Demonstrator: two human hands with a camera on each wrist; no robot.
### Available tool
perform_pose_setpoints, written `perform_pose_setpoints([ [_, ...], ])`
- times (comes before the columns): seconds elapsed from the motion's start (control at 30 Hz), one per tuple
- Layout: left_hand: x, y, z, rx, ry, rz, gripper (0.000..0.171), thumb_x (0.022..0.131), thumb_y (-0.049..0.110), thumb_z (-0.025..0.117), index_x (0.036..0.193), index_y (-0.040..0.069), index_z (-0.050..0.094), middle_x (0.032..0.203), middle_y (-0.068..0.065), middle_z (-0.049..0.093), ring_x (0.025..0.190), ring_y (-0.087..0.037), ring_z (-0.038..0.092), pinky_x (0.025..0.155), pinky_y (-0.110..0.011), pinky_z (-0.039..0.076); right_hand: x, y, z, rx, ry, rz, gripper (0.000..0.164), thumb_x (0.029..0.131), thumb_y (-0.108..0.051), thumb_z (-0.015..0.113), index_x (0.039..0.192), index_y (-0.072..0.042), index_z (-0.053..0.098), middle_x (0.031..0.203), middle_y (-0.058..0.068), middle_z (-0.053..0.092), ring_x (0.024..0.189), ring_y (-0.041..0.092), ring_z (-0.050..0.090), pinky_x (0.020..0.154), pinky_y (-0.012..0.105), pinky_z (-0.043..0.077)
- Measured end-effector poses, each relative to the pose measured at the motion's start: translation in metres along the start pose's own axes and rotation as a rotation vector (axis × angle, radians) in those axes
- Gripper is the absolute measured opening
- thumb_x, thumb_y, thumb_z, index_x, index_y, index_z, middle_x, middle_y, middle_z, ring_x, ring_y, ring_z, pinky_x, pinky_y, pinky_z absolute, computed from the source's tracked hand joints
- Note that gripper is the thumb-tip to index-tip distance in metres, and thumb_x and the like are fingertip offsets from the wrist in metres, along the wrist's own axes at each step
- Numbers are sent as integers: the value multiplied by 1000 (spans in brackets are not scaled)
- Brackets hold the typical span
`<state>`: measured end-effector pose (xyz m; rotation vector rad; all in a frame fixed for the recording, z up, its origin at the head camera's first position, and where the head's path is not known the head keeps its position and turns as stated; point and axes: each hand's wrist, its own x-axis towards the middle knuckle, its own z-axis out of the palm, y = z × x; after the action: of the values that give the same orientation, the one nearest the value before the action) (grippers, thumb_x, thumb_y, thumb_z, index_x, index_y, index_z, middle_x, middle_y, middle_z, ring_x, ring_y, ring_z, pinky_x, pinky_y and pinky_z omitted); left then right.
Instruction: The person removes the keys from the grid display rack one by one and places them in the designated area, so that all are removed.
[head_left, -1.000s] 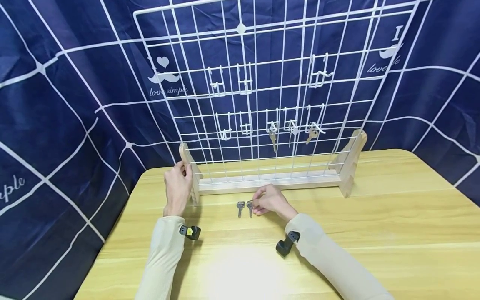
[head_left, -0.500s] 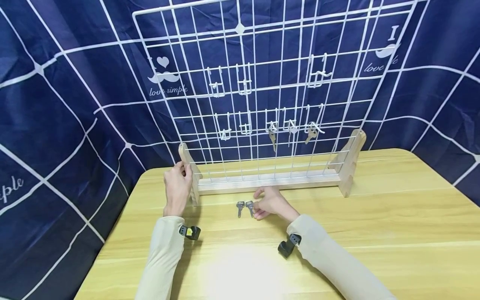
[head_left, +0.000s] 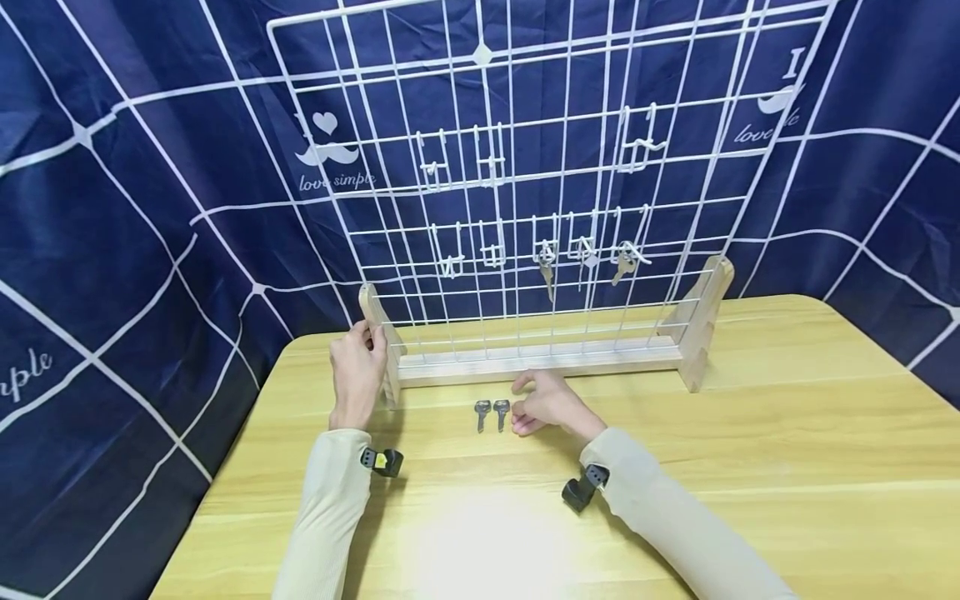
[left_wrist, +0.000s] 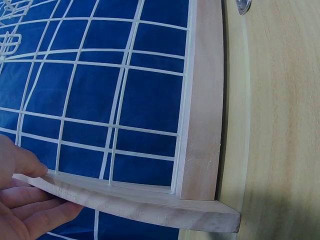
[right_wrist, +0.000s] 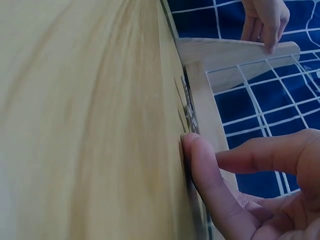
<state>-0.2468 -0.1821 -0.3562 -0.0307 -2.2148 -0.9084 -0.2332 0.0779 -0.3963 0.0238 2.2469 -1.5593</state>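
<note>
Two keys (head_left: 482,415) lie side by side on the wooden table, heads toward the rack. My right hand (head_left: 551,404) is just right of the right-hand key (head_left: 502,414), low at the tabletop, thumb and fingers apart with nothing held. In the right wrist view the fingertips (right_wrist: 192,142) are close to the thin edges of the keys (right_wrist: 187,107). My left hand (head_left: 357,371) grips the left wooden support (head_left: 372,308) of a white wire grid rack (head_left: 480,321). The left wrist view has the thumb (left_wrist: 32,165) on top of the wood, fingers beneath.
Several white hooks (head_left: 491,171) hang on the grid in two rows. Keys (head_left: 547,275) hang from three hooks of the lower row. A wooden crossbar (head_left: 540,362) and right support (head_left: 701,342) brace the rack. A dark blue curtain (head_left: 150,250) surrounds the table (head_left: 787,417).
My right hand has drawn slightly right, off the right-hand key. That key tilted briefly and now lies straight, parallel to the other. My left hand stays on the support.
</note>
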Motion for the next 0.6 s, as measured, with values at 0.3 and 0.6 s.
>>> perform_pose_setpoints([
  [0.3,0,0,-1,14,-6,5,19,91,4,55,80,-8,65,80,-20,72,69,-29,70,62,-43,54,-34,-41,-32,-284,342,-429,15,85,2,60,98,4,68,83,15,71,69,22,67,62,31,55],
  [0.6,-1,2,-1,19,-15,-17,19,92,5,55,83,-9,66,85,-22,72,74,-31,71,64,-43,55,-51,-84,-52,-337,816,-869,14,86,-4,67,92,8,68,80,20,71,68,30,70,66,41,56],
])
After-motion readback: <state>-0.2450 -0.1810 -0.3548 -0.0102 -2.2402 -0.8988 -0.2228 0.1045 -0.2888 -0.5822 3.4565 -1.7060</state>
